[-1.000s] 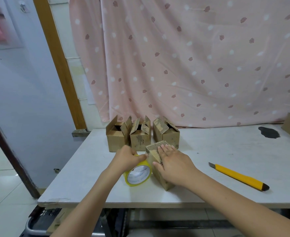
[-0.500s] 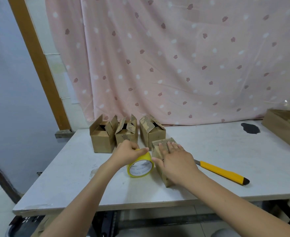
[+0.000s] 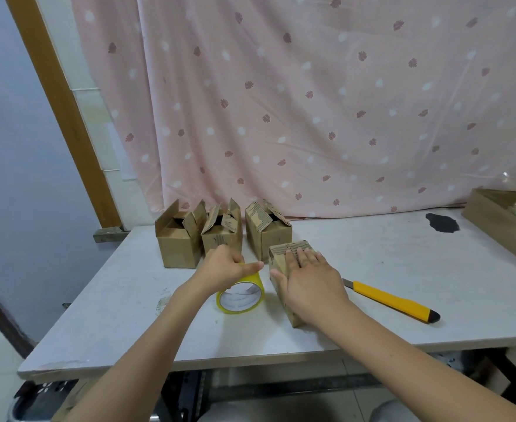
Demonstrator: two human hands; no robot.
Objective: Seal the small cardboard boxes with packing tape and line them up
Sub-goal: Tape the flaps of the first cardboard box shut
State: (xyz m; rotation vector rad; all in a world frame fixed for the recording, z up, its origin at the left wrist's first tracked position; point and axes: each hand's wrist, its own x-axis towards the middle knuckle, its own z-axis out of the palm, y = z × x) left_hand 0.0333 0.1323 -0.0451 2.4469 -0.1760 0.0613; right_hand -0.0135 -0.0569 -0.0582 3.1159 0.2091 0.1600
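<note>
A small brown cardboard box with its flaps folded shut (image 3: 290, 254) lies on the white table top (image 3: 372, 263), directly under the right hand (image 3: 310, 281). That hand lies flat, fingers straight and together, pressing on the box's top, with the thumb down the box's left side. Just left of the box stands a yellow roll of clear packing tape (image 3: 241, 296), tipped on its edge so its white core faces the camera. The left hand (image 3: 227, 268) sits on top of the roll, fingers curled over its upper rim and the thumb pointing toward the box; it grips the roll. Whether a strip of tape runs from the roll to the box cannot be told.

Behind the hands, three more small brown cardboard boxes stand in a row near the table's back edge, all with flaps up: the left open box (image 3: 176, 239), the middle open box (image 3: 222, 236) and the right open box (image 3: 267, 233). The right one stands just behind the pressed box.

To the right of the right hand, a yellow utility knife with a black end (image 3: 394, 301) lies on the table, apart from the box.
</note>
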